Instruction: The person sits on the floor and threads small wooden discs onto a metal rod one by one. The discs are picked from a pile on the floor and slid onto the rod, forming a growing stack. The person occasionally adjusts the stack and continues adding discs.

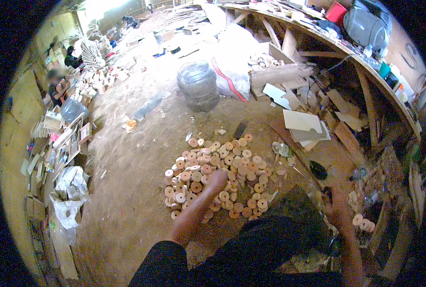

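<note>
A heap of small round wooden discs (196, 176), many with a hole in the middle, lies on the dirt floor before me. My left hand (217, 180) reaches down into this heap. Its fingers look drawn together among the discs, and what they hold, if anything, is hidden. Off to the right, beyond my dark-clothed leg (265, 239), my right hand (336, 210) is low and in shadow. Its fingers are too dim to read. A dark oval object (318, 170) lies just beyond it, and a few pale discs (364, 223) sit to the right of that forearm.
A large clear plastic jug (197, 86) and a white sack (232, 71) stand ahead. Wood offcuts (301, 123) lie under a long workbench (337, 45) at right. Scrap wood and a crumpled plastic bag (70, 196) line the left. A person (57, 88) sits at far left.
</note>
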Demonstrator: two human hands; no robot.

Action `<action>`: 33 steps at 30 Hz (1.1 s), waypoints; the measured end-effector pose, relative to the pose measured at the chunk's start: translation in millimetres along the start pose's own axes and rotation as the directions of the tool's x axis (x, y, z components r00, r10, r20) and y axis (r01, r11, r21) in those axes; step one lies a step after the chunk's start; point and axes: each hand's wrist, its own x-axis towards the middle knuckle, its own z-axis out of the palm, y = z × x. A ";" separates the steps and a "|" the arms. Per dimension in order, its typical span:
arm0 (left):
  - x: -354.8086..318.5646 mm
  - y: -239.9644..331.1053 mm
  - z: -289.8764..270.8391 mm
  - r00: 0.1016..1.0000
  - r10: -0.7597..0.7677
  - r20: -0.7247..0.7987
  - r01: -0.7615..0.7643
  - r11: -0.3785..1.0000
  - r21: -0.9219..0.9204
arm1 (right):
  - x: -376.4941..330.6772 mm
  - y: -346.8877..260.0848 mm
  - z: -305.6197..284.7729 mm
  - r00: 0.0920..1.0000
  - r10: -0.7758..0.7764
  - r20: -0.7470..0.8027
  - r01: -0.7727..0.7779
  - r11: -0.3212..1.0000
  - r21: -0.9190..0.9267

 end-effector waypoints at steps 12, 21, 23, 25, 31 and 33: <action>6.5 -99.7 65.1 0.972 0.191 0.136 -0.234 0.809 0.539 | -3.6 -3.0 -0.7 0.998 -0.033 0.048 0.030 0.998 0.050; -11.4 -121.5 55.9 0.956 0.284 0.069 -0.291 0.901 0.321 | -3.0 4.0 7.1 0.998 0.010 0.054 -0.012 0.999 0.049; -17.6 -126.4 61.6 0.963 0.235 0.135 -0.268 0.902 0.339 | -3.5 5.9 8.5 0.998 0.003 0.065 -0.006 0.999 0.040; -19.4 -123.6 73.1 0.952 0.253 0.169 -0.305 0.801 0.515 | -3.5 7.0 10.5 0.997 -0.021 0.077 0.020 1.000 0.010; -21.2 -108.5 81.2 0.971 0.108 0.214 -0.181 0.916 0.357 | -7.7 5.0 5.8 0.994 -0.009 0.107 0.007 1.000 0.015; -20.3 -106.0 78.9 0.989 0.037 0.145 -0.071 0.969 0.235 | -10.5 2.9 2.1 0.996 -0.005 0.085 0.004 1.000 0.009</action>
